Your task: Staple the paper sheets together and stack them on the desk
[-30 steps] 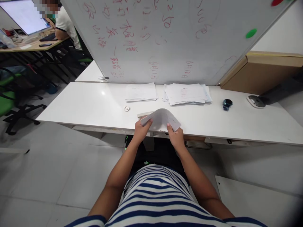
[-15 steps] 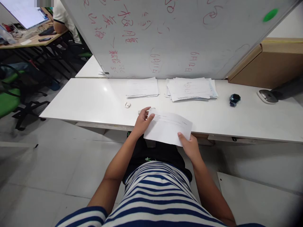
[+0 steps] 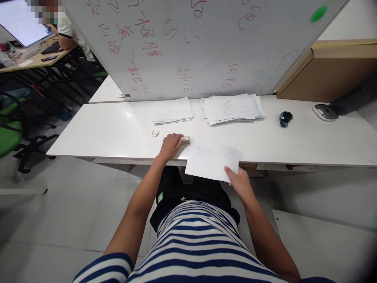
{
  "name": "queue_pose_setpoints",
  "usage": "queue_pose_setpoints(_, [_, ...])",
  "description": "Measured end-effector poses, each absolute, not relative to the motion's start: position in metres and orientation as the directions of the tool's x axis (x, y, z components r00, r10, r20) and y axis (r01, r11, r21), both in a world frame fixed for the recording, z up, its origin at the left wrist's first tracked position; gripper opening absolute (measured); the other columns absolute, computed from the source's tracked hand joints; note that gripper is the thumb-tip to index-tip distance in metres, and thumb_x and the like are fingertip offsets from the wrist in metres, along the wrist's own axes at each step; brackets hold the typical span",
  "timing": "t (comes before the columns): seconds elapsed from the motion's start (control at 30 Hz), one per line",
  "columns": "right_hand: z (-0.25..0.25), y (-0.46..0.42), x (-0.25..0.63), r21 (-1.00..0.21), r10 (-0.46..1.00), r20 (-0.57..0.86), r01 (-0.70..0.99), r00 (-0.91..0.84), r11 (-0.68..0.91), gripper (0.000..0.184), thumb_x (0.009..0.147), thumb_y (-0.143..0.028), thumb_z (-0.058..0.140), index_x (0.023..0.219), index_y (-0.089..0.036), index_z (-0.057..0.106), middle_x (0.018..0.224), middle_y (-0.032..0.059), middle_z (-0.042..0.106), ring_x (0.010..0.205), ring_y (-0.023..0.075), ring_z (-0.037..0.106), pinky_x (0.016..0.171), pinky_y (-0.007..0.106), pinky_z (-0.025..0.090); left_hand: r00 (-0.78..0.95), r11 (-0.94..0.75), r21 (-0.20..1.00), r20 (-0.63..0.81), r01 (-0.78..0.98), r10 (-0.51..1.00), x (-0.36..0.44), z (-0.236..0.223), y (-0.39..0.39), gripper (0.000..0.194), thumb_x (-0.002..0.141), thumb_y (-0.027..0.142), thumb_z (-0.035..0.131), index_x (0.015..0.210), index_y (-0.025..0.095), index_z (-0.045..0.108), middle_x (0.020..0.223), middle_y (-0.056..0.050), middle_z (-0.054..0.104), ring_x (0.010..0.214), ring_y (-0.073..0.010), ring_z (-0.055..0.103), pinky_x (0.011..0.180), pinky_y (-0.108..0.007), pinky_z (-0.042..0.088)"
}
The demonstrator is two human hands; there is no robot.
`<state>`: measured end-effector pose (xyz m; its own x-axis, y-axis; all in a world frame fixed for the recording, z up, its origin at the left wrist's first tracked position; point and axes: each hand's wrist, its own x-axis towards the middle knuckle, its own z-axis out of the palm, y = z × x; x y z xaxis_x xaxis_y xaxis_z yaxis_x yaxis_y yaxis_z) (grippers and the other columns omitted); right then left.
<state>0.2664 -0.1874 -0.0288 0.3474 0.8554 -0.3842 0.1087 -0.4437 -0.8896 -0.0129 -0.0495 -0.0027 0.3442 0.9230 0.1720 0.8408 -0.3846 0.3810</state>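
Observation:
My left hand (image 3: pixel 171 145) rests on the white table with its fingers closed over a small stapler (image 3: pixel 185 139). Only the stapler's pale, metallic end sticks out past the fingertips; the rest is hidden under the hand. Between thumb and fingers, my right hand (image 3: pixel 240 181) grips the lower right corner of some white paper sheets (image 3: pixel 210 163) with faint print. The sheets reach over the table's front edge, and their upper left corner is close to the stapler. A small white ring-shaped item (image 3: pixel 154 133) lies left of my left hand.
Behind my hands lie a smaller paper stack (image 3: pixel 173 110) and a larger one (image 3: pixel 231 109), below a whiteboard (image 3: pixel 206 51). To the right are a dark watch (image 3: pixel 285 118), a computer mouse (image 3: pixel 326 112) and a cardboard box (image 3: pixel 321 72). Someone sits at a desk on the far left.
My left hand has let go of the sheets' left side and closed over the stapler on the table. My right hand still holds the sheets. The view has shifted slightly.

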Motion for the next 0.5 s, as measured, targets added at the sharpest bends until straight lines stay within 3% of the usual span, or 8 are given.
queue_pose_setpoints(0.23, [-0.023, -0.181, 0.255, -0.886, 0.887, -0.379, 0.175, 0.263, -0.43, 0.036, 0.075, -0.042, 0.063, 0.097, -0.014, 0.068, 0.073, 0.007, 0.068, 0.052, 0.0166, 0.056, 0.034, 0.024, 0.044, 0.316, -0.334, 0.376, 0.111, 0.864, 0.942, -0.012, 0.009, -0.046, 0.048, 0.097, 0.044, 0.023, 0.091, 0.023, 0.065, 0.089, -0.004, 0.065, 0.088, -0.0215, 0.056, 0.083, -0.036, 0.037])
queue_pose_setpoints(0.5, [-0.025, -0.18, 0.254, -0.885, 0.881, -0.409, 0.132, 0.236, -0.446, 0.033, 0.078, -0.036, 0.059, 0.099, -0.011, 0.063, 0.074, 0.0062, 0.066, 0.049, 0.0134, 0.055, 0.035, 0.022, 0.045, 0.279, -0.291, 0.346, 0.084, 0.892, 0.956, 0.013, 0.028, -0.027, 0.052, 0.097, 0.047, 0.014, 0.11, 0.026, 0.059, 0.11, -0.006, 0.064, 0.112, -0.0246, 0.052, 0.099, -0.041, 0.033])
